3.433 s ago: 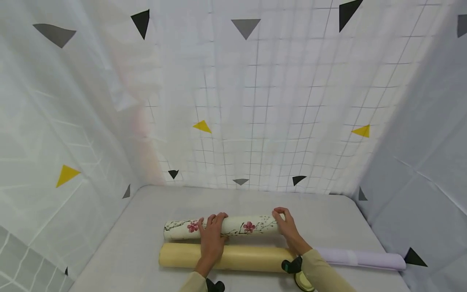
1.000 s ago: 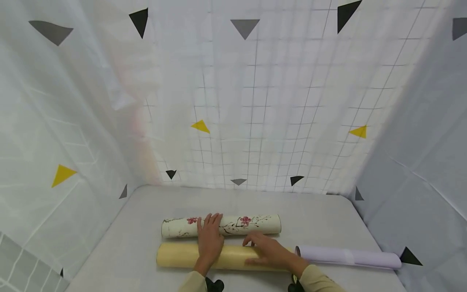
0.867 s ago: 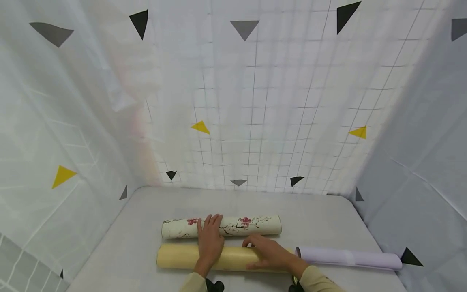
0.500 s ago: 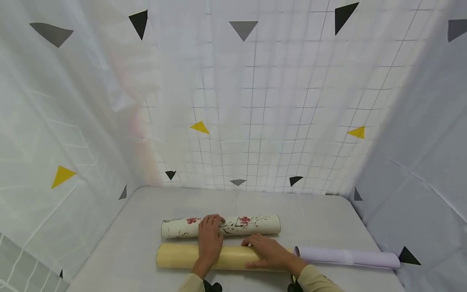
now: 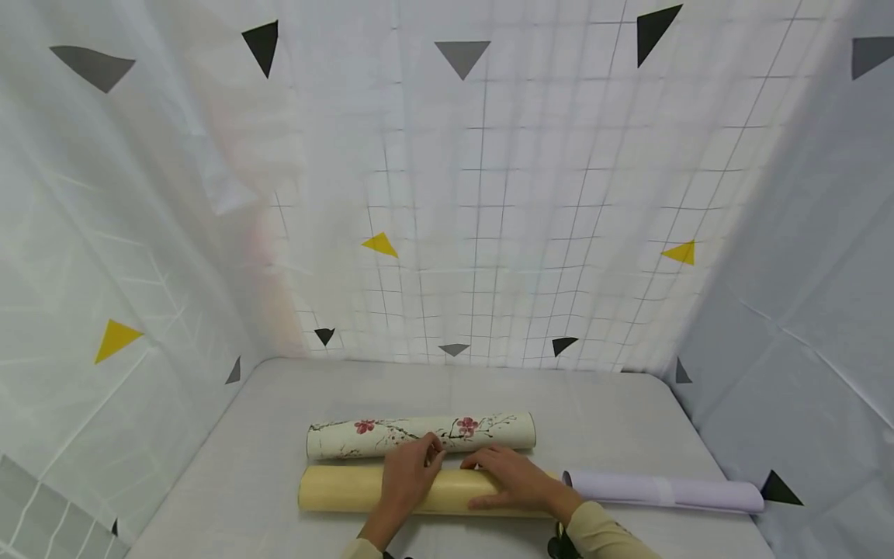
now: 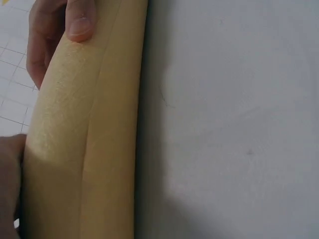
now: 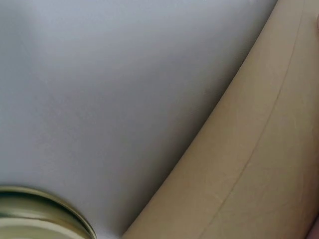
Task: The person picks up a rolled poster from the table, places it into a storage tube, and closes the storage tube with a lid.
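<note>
A yellow roll (image 5: 342,489), like wallpaper, lies across the near part of the table. My right hand (image 5: 513,481) grips it from above, thumb on the near side and fingers curled over the far side. The left wrist view shows the right thumb pressing the yellow roll's (image 6: 89,124) surface. My left hand (image 5: 408,475) is over the yellow roll left of the right hand, its fingers loosely bent near the gap between the rolls, holding nothing visible. Just beyond lies a white wallpaper roll (image 5: 349,441) with red blossoms and dark branches, touched by neither hand as far as visible.
A lilac roll (image 5: 705,494) lies to the right, its left end close to the yellow roll's right end. A round, gold-rimmed object (image 7: 45,219) sits on the table beside the yellow roll, partly hidden by the right wrist in the head view. White sheeting (image 5: 447,194) stands behind.
The right hand has left the blossom roll's right end and come onto the yellow roll. More recently, the left hand has drawn back off the blossom roll, bending its fingers.
</note>
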Tool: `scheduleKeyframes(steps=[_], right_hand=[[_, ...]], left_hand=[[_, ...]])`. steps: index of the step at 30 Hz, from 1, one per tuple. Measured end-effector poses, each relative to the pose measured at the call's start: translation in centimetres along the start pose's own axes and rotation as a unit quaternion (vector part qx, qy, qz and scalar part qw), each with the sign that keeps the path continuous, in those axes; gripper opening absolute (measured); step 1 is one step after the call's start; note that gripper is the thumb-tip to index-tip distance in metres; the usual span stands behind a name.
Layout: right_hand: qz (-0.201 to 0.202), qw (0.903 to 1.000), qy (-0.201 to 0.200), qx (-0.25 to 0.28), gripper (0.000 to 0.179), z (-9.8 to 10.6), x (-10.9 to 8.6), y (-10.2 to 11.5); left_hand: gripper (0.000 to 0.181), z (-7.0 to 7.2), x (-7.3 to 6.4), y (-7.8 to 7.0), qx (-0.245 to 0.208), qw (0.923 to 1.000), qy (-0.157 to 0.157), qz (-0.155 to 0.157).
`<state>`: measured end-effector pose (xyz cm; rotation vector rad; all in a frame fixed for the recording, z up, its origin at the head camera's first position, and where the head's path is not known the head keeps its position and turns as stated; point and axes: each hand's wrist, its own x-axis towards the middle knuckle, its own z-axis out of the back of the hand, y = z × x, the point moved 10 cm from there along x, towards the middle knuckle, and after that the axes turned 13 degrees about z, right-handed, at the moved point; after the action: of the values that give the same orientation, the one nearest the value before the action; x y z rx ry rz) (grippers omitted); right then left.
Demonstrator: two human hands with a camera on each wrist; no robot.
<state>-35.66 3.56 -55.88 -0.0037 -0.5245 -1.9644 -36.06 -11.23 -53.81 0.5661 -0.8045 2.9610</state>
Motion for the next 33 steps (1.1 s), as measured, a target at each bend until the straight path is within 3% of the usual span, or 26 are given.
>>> scheduleKeyframes(steps=[4,7,10,12,15,26,33], right_hand=[[0.007,0.9999,-0.005,0.006,0.057,0.2,-0.1,0.0],[0.018,0.9998,-0.013,0.001,0.055,0.4,-0.1,0.1],[0.021,0.9996,-0.017,0.000,0.055,0.5,-0.2,0.2],[0.013,0.9998,-0.014,0.003,0.056,0.5,-0.4,0.0],[-0.005,0.9999,-0.004,0.008,0.057,0.5,-0.7,-0.3],[-0.025,0.9984,0.017,0.047,0.062,1.5,-3.0,-2.7],[-0.079,0.9954,-0.014,0.052,0.037,4.2,-6.3,-4.8]], left_hand=[[0.020,-1.4,-0.6,-0.8,0.011,0.9923,0.112,-0.051],[0.037,-2.5,-1.3,-1.3,0.031,0.9764,0.195,-0.088],[0.059,-3.4,-1.9,-1.3,0.075,0.9613,0.238,-0.118],[0.071,-3.7,-2.2,-1.4,0.112,0.9542,0.239,-0.142],[0.080,-4.0,-2.4,-1.5,0.148,0.9504,0.220,-0.162],[0.085,-3.4,-2.1,-1.2,0.157,0.9545,0.189,-0.169],[0.087,-3.5,-2.0,-1.2,0.159,0.9544,0.189,-0.168]])
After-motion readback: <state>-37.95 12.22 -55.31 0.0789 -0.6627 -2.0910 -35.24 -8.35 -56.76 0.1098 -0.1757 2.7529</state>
